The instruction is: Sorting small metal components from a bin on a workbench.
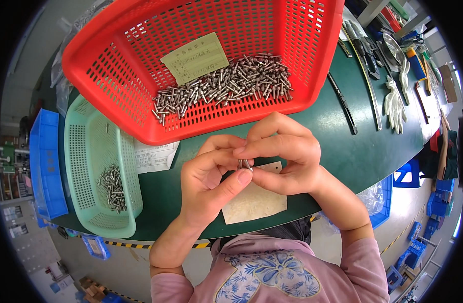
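Note:
My left hand [206,177] and my right hand [289,154] meet over the near side of the table, fingertips pinched together. Between them are a few small shiny metal pins [245,164], partly covered by the fingers, so their exact number cannot be made out. Just beyond my hands a big red perforated basket [161,134] is tilted toward me, with a heap of similar headed metal pins [226,86] inside. A smaller pile of pins [113,189] lies in the light green basket [135,202] to the left. Under my hands rests a pale rectangular plate [262,204].
A handwritten yellowish card [195,58] leans inside the red basket. Printed paper [158,156] sticks out beside the green basket. Blue bin [47,161] stands far left. White gloves [394,106], a steel ruler [365,65] and a dark slim tool [342,103] lie on the right.

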A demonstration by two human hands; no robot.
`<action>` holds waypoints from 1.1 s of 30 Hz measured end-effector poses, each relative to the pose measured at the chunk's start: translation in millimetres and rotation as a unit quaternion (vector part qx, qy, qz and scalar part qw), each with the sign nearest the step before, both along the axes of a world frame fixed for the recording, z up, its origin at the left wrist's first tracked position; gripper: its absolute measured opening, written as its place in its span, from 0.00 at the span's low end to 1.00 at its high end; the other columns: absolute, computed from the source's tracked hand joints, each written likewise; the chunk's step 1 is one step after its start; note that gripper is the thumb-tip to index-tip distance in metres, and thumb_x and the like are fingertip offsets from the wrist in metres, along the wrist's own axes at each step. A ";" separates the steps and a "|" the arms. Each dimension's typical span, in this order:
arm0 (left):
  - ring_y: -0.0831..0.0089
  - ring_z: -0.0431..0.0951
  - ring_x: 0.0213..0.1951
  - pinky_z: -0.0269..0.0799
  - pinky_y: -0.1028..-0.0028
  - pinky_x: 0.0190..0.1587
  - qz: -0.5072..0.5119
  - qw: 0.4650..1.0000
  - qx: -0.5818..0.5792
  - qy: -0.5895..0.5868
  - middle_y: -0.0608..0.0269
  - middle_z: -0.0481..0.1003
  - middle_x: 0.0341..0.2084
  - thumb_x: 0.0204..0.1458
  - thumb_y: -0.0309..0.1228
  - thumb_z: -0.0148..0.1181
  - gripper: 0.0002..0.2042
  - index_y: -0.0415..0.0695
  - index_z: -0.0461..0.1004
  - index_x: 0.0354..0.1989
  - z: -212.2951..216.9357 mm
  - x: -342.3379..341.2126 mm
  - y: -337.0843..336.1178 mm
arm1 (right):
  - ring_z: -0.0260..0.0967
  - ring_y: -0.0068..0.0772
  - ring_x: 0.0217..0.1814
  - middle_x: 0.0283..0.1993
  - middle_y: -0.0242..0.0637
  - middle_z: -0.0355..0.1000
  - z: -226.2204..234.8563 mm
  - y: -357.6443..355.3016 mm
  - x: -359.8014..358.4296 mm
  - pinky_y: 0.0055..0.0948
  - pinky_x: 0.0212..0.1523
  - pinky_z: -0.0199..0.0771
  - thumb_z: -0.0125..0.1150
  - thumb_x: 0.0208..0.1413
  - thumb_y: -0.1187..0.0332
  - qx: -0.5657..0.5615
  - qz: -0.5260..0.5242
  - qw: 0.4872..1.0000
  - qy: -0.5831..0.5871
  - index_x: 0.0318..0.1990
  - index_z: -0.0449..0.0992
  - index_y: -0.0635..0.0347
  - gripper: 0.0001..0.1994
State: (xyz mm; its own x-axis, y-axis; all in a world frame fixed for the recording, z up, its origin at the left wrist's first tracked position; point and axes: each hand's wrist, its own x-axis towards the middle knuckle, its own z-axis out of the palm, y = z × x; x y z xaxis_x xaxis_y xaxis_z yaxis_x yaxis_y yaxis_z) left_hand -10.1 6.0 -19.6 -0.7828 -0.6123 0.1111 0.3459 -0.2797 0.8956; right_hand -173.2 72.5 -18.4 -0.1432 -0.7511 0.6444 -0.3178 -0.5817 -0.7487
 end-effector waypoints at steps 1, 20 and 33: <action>0.71 0.73 0.43 0.72 0.73 0.47 0.002 1.000 -0.001 -0.002 0.52 0.65 0.47 0.48 0.18 0.59 0.08 0.32 0.73 0.37 0.0 0.1 0.2 | 0.68 0.28 0.31 0.32 0.36 0.68 -0.1 -1.2 -1.6 0.25 0.29 0.68 0.66 0.35 0.78 -0.012 0.002 1.000 0.016 0.38 0.79 0.61 0.16; 0.70 0.74 0.43 0.72 0.73 0.47 0.008 1.000 -0.027 -0.002 0.52 0.66 0.46 0.47 0.17 0.60 0.07 0.33 0.73 0.35 -0.2 0.2 -0.2 | 0.69 0.32 0.33 0.32 0.36 0.69 0.5 0.4 1.0 0.28 0.32 0.70 0.64 0.32 0.80 0.001 -0.001 1.000 -0.002 0.37 0.78 0.61 0.18; 0.69 0.72 0.40 0.70 0.73 0.41 0.205 0.924 -0.317 -0.063 0.53 0.68 0.41 0.43 0.19 0.63 0.09 0.37 0.78 0.35 4.7 1.4 -1.6 | 0.69 0.34 0.31 0.30 0.36 0.70 2.2 -2.7 4.1 0.29 0.30 0.69 0.67 0.30 0.79 -0.017 -0.096 0.995 0.035 0.35 0.78 0.61 0.17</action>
